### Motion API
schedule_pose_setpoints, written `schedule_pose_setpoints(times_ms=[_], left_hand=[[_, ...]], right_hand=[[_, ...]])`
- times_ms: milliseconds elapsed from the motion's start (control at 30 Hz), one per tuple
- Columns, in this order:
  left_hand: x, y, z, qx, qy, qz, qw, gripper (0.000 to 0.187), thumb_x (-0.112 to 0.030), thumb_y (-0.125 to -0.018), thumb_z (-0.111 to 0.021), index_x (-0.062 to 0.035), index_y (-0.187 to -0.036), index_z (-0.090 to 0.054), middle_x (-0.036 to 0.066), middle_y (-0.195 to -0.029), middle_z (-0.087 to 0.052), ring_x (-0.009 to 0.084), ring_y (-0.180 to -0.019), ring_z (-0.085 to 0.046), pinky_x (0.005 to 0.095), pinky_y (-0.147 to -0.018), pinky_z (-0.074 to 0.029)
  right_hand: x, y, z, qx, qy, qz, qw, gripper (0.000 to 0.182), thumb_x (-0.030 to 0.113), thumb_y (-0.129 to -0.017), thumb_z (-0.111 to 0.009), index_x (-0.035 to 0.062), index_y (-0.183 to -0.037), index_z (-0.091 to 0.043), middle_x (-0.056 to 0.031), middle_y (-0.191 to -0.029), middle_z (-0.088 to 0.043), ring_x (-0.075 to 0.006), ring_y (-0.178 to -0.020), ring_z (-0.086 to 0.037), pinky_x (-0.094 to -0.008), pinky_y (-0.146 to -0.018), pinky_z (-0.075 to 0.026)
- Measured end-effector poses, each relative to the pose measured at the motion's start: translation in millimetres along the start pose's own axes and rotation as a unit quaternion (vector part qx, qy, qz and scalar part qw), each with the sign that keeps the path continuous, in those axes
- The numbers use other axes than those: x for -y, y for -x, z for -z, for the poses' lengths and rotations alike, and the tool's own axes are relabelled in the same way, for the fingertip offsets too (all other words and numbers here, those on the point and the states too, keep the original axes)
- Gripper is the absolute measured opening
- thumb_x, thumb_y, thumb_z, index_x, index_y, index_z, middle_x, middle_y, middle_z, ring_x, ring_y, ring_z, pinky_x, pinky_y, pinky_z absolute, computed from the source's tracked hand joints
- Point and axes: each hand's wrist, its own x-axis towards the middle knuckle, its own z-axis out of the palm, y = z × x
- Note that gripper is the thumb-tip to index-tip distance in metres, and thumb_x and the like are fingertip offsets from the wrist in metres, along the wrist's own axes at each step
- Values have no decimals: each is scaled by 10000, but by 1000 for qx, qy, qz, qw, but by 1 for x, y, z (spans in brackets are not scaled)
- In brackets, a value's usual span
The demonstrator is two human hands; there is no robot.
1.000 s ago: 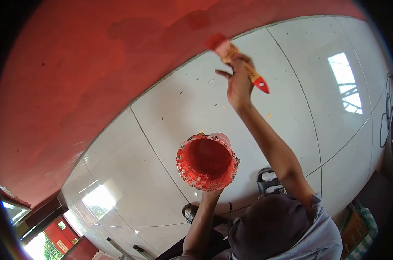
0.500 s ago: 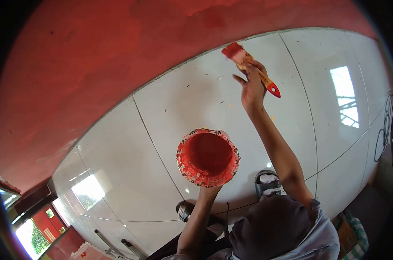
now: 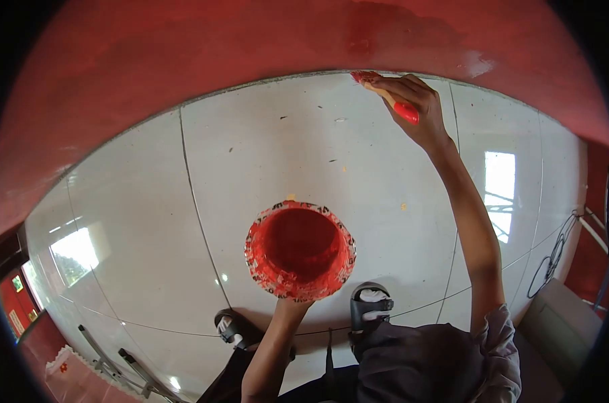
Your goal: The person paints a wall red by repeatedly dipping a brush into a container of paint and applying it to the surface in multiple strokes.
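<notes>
My right hand [image 3: 418, 104] grips a paintbrush [image 3: 385, 94] with a wooden handle and a red handle end. Its red-stained bristles touch the bottom edge of the red wall [image 3: 250, 40], right where it meets the floor. A paint-smeared bucket [image 3: 254, 265] with red paint inside is held up in front of my body. Beneath it, my left hand [image 3: 295, 307] supports the bucket; its fingers are hidden by the bucket.
White glossy floor tiles [image 3: 143, 201] spread between the wall and my sandalled feet [image 3: 371, 305], with small debris scattered on them. Dark metal legs [image 3: 136, 369] lie at lower left. A looped cable [image 3: 553, 258] and a grey box-like piece [image 3: 566, 309] are at the right.
My right hand has moved right and up to the wall's base, and the brush now lies lower against the edge. The view has shifted, and the bucket appears slightly further left.
</notes>
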Motion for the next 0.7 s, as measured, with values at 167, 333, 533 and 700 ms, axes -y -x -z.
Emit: schedule_pose_setpoints(times_ms=[167, 333, 533, 700], left_hand=[[-4, -6, 7, -131, 299, -26, 945, 657, -301, -845, -599, -122, -1400, -297, 90, -1410, -356, 257, -1287, -351, 462, -1058, -292], [-5, -13, 11, -152, 363, -23, 919, 674, -298, -831, -614, -120, -1399, -298, 92, -1405, -361, 258, -1282, -357, 459, -1055, -298], [-5, -14, 11, -161, 390, -11, 906, 694, -295, -814, -631, -118, -1397, -299, 95, -1399, -366, 258, -1277, -364, 456, -1051, -306], [-7, -15, 9, -166, 404, 2, 899, 711, -293, -800, -645, -116, -1396, -300, 98, -1394, -370, 259, -1273, -370, 453, -1048, -312]], right_hand=[[-22, -27, -17, 38, 36, 12, 999, 281, 12, -745, -649, 128, -998, -688, 12, -932, -697, -173, -746, -605, -287, -646, -521], [1, -26, 5, -72, -12, 33, 997, 323, -46, -719, -678, 112, -1000, -690, -4, -949, -700, -172, -791, -637, -264, -689, -517], [-38, -19, -24, -1, 23, 41, 999, 315, -54, -730, -685, 110, -999, -680, 4, -960, -696, -177, -755, -637, -269, -673, -526], [-24, 0, -9, -91, 55, 50, 993, 343, -71, -679, -713, 83, -983, -672, -39, -979, -690, -201, -804, -641, -279, -680, -525]])
